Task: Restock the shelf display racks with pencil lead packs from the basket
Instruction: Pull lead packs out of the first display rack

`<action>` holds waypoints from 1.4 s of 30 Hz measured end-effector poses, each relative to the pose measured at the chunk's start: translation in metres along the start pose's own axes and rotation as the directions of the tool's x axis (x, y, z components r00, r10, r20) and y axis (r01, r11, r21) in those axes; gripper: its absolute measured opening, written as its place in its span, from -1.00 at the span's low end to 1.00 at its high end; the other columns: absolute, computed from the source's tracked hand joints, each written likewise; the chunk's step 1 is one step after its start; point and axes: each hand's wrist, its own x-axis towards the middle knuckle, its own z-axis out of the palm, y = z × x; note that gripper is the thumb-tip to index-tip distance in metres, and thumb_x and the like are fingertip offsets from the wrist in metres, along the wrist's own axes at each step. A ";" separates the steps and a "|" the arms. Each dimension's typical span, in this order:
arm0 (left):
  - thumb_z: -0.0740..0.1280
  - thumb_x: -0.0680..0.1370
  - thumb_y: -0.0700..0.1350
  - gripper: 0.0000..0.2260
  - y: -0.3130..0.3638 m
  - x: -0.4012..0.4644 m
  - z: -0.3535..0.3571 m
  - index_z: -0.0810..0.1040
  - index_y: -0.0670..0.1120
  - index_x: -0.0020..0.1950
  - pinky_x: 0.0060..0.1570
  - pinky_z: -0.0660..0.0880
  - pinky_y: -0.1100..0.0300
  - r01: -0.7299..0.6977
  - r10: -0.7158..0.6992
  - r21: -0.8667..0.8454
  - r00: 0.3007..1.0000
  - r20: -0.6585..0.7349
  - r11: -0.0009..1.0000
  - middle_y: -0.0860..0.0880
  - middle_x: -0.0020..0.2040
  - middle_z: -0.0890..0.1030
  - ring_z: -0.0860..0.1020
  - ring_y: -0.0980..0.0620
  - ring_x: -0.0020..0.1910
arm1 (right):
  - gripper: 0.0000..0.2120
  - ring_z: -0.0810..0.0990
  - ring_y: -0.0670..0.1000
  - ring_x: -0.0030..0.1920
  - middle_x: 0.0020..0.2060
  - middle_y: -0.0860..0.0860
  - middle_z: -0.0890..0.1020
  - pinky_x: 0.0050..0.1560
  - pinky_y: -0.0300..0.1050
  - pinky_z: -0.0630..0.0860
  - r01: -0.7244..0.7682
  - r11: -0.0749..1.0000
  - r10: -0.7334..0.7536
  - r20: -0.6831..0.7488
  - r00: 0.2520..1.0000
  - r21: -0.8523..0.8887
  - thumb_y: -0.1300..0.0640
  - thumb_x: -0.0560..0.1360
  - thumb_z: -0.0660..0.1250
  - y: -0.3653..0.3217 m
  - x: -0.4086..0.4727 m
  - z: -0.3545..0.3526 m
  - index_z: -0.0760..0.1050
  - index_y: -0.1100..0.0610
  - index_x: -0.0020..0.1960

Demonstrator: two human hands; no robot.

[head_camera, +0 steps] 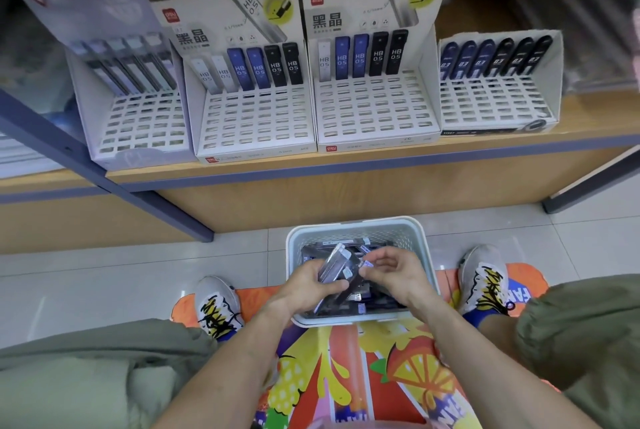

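A pale grey basket [353, 228] stands on the floor between my feet, full of pencil lead packs [372, 297]. My left hand [306, 285] grips a fanned bunch of several packs [337, 264] above the basket. My right hand [393, 271] pinches the right edge of that bunch with curled fingers. Above, on the wooden shelf [346, 165], stand several white display racks: a left rack [138, 117] with pale packs, two middle racks [256, 117] [374, 106] with white, blue and black HB 0.5 packs in their back rows, and a right rack [498, 96] with dark packs.
A colourful fruit-print mat [377, 369] lies under the basket and my shoes [216, 304] [485, 279]. Grey floor tiles spread to both sides. A blue-grey shelf upright [104, 179] slants down at the left, another [588, 182] at the right.
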 end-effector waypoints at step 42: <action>0.34 0.64 -0.11 -0.73 0.208 -0.145 -0.133 0.57 -0.31 0.18 -0.19 0.68 0.06 -0.329 0.090 -0.795 0.939 -0.331 0.510 -0.30 -0.02 0.71 0.73 -0.22 -0.09 | -0.82 0.65 -0.05 -0.36 -0.22 0.10 0.74 -0.45 -0.21 0.52 0.178 0.886 -0.231 0.075 0.970 0.428 0.23 0.44 0.55 -0.300 -0.033 0.068 0.68 0.20 0.03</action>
